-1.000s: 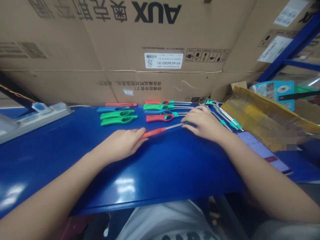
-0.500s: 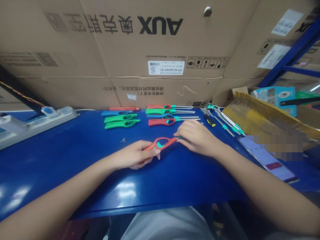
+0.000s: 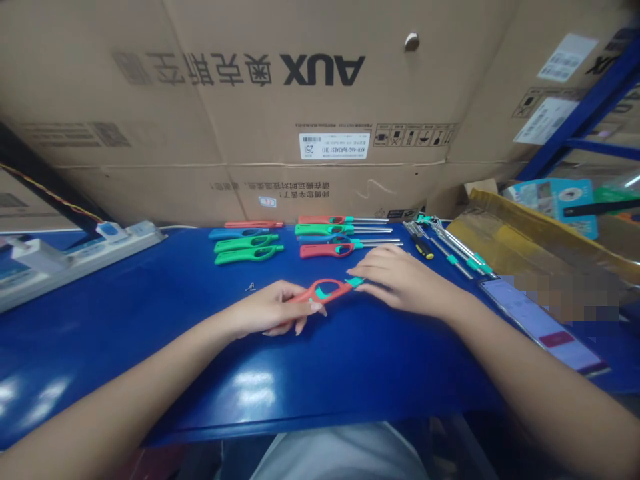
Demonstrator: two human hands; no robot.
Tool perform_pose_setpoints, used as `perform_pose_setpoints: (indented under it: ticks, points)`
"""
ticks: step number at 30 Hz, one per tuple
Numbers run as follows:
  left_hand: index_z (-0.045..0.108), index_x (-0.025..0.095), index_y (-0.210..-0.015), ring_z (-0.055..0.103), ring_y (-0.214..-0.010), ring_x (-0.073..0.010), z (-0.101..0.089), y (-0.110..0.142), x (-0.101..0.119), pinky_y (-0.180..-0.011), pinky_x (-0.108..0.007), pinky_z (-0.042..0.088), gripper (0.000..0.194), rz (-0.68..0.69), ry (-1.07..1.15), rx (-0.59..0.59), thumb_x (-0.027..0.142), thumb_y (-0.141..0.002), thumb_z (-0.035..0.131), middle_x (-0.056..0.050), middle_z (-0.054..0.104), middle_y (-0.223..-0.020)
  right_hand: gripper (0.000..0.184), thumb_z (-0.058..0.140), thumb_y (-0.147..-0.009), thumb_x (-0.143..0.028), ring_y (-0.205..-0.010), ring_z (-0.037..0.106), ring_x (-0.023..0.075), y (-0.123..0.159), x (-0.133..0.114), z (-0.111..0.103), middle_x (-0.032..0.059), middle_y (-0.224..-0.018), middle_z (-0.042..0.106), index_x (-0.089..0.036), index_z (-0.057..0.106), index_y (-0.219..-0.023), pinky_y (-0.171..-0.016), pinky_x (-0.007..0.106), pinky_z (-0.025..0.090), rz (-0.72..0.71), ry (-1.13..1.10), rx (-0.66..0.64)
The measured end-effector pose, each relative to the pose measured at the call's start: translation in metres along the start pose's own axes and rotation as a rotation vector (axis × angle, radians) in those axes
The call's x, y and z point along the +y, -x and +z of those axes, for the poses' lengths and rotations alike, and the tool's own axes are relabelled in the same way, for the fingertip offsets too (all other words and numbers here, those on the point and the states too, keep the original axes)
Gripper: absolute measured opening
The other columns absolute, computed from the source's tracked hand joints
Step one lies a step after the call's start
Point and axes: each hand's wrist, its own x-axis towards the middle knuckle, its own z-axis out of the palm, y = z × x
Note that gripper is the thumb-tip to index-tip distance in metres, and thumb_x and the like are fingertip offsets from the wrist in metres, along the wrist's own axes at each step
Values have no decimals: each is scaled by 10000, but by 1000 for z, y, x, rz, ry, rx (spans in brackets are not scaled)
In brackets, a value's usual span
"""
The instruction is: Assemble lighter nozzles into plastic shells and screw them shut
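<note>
My left hand [image 3: 273, 308] is closed around the red handle of a utility lighter [image 3: 345, 289], thumb along its side. The lighter has a teal trigger [image 3: 323, 294] inside its loop and points right. At its front end sits a teal collar [image 3: 356, 283], against the red tip. My right hand [image 3: 403, 279] pinches this collar end with its fingertips; whatever runs on under the palm is hidden. Beyond my hands lie several lighters with metal tubes, such as a red one [image 3: 320, 251], and several handles without tubes, such as a green one [image 3: 240, 255].
Loose metal tubes with teal collars [image 3: 463, 248] and a yellow-black screwdriver [image 3: 424, 249] lie at the back right, near a phone [image 3: 543, 327] and a taped cardboard box [image 3: 500, 233]. A power strip [image 3: 100, 253] is at left. A small metal piece [image 3: 251, 287] lies beside my left hand.
The teal collar now shows plainly at the lighter's front end, where my right fingers covered most of it before. The camera view has shifted slightly; both hands keep their grip.
</note>
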Motion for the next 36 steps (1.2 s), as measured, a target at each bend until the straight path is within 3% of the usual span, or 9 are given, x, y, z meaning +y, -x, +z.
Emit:
perform_pose_setpoints:
  ticks: [5, 7, 12, 14, 17, 22, 26, 29, 36]
  points:
    - [687, 119, -732, 524, -524, -69, 12, 3, 1, -500, -165, 404, 425, 186, -339, 248, 500, -915, 639, -33, 678, -641, 203, 506, -1008, -188, -902, 631, 220, -1, 0, 9, 112, -953, 733, -107, 675, -1086, -798, 373, 495, -95, 7, 56]
    - [694, 124, -746, 524, -505, -70, 16, 6, 1, -485, -163, 400, 397, 187, -318, 269, 483, -909, 649, -24, 671, -614, 196, 491, -998, -139, -869, 621, 215, -3, -3, 10, 118, -928, 728, -97, 666, -1077, -765, 365, 499, -138, 10, 87]
    - [721, 123, -998, 254, -269, -35, 10, 6, -1, -266, -203, 119, 421, -59, 202, -52, 516, -861, 664, 9, 621, -575, 169, 500, -990, -131, -789, 582, 191, -5, -11, 7, 111, -855, 706, -105, 661, -1036, -726, 338, 506, -156, -64, 153]
    - [717, 116, -986, 238, -267, -35, 7, 4, -4, -264, -208, 106, 420, -93, 252, -77, 507, -834, 688, 17, 598, -562, 177, 492, -998, -145, -766, 569, 185, -4, -12, 7, 103, -834, 698, -115, 665, -1026, -707, 330, 504, -144, -80, 146]
    - [713, 117, -957, 294, -312, -46, 10, 2, -7, -308, -205, 181, 412, -32, 44, 47, 513, -858, 661, 22, 585, -559, 206, 473, -1007, -156, -750, 558, 185, -3, -11, 13, 101, -812, 688, -115, 675, -1016, -696, 326, 499, -128, -77, 115]
    - [637, 154, -687, 452, -495, -98, 20, 0, -9, -488, -234, 294, 422, 206, -664, 360, 498, -925, 582, 14, 537, -542, 189, 508, -994, -176, -808, 584, 202, -3, -9, 20, 103, -850, 698, -124, 689, -1006, -762, 328, 488, -39, -119, -42]
    - [704, 219, -1051, 632, -752, -180, 23, -1, -7, -654, -267, 425, 268, 299, -910, 408, 414, -958, 546, -25, 707, -876, 69, 577, -954, -199, -794, 610, 192, -3, -4, 11, 48, -860, 685, -183, 642, -935, -709, 301, 441, 185, -187, -279]
    - [593, 261, -1337, 649, -1052, -241, 21, -2, -7, -848, -320, 494, 379, 349, -943, 410, 392, -998, 486, -60, 668, -1216, 45, 620, -931, -243, -753, 598, 176, 0, 6, 1, 22, -869, 680, -207, 600, -913, -634, 273, 385, 329, -215, -347]
    - [559, 210, -1400, 593, -1160, -260, 8, -5, -15, -1027, -419, 481, 435, 405, -1026, 417, 412, -1052, 395, -113, 606, -1297, 101, 676, -875, -277, -739, 580, 153, 9, 27, -2, 29, -874, 676, -189, 664, -923, -630, 249, 408, 415, -302, -393]
